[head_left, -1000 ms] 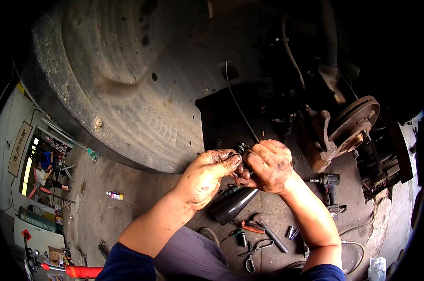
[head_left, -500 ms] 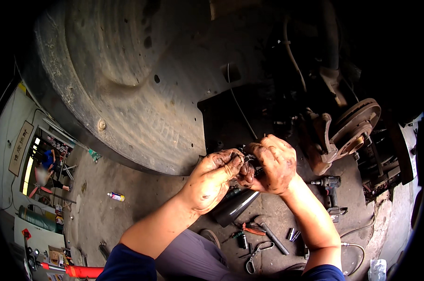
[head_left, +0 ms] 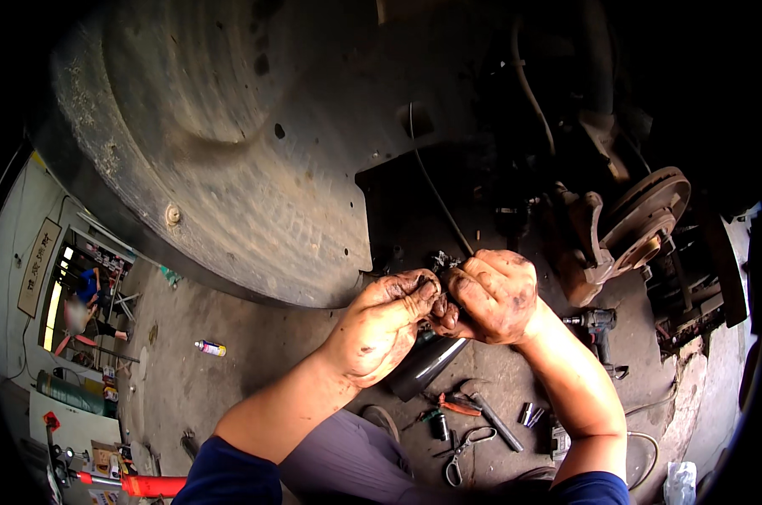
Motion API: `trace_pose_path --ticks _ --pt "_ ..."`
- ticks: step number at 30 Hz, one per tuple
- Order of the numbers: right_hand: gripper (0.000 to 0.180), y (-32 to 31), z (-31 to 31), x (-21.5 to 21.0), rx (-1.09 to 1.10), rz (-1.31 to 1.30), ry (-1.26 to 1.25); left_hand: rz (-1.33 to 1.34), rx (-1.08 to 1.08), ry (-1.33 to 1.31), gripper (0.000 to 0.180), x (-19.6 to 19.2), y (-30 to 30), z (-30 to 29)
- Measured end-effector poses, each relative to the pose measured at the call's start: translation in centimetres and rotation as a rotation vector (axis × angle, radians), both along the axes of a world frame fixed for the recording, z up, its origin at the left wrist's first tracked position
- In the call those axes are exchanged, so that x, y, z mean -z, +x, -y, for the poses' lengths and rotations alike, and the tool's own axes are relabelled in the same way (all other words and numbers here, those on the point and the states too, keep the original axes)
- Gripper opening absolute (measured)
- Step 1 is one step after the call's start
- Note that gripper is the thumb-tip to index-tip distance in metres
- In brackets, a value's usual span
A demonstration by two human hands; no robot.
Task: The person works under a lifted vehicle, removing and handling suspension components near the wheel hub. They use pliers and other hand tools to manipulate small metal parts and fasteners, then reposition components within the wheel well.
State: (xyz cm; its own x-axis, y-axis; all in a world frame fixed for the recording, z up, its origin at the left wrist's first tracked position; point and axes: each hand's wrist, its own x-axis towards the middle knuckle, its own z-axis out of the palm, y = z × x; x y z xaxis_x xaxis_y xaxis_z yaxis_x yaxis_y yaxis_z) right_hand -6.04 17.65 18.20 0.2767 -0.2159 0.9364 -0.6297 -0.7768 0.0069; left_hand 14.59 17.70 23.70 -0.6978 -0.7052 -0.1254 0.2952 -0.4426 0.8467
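Both my hands meet in front of me, blackened with grease. My left hand (head_left: 381, 324) is closed, thumb and fingertips pinched together; what they hold is hidden. Close against it, my right hand (head_left: 494, 295) is closed with curled fingers around a small dark greasy part (head_left: 442, 262), of which only a rough upper bit shows between the hands. A thin dark cable (head_left: 438, 198) runs down from the wheel well to the top of my right hand. Whether it ends in the grip or passes behind cannot be seen.
A dusty wheel arch liner (head_left: 254, 185) curves overhead at left. A brake disc (head_left: 663, 206) on its hub hangs at right. Beneath my arms lie a black cone (head_left: 424, 370), scissors (head_left: 465, 450), a hammer (head_left: 497, 421) and orange-handled pliers (head_left: 459, 406). A power driver (head_left: 600, 328) and spray can (head_left: 211, 348) flank them.
My right hand has turned slightly and its fingers have curled tighter. The dark part now shows above the fingers, and the cable's lower end has shifted a little right. My left hand stays nearly still.
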Motion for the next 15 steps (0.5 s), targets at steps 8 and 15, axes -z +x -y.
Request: trace_pose_path --ticks 8,15 --pt "0.037 0.0 0.0 -0.4 0.008 -0.041 -0.055 -0.085 -0.010 0.060 0.019 0.1 0.1 -0.4" --pt "0.045 0.2 -0.3 -0.2 0.041 -0.024 0.098 0.095 0.031 -0.069 0.020 -0.5 0.3 0.6"
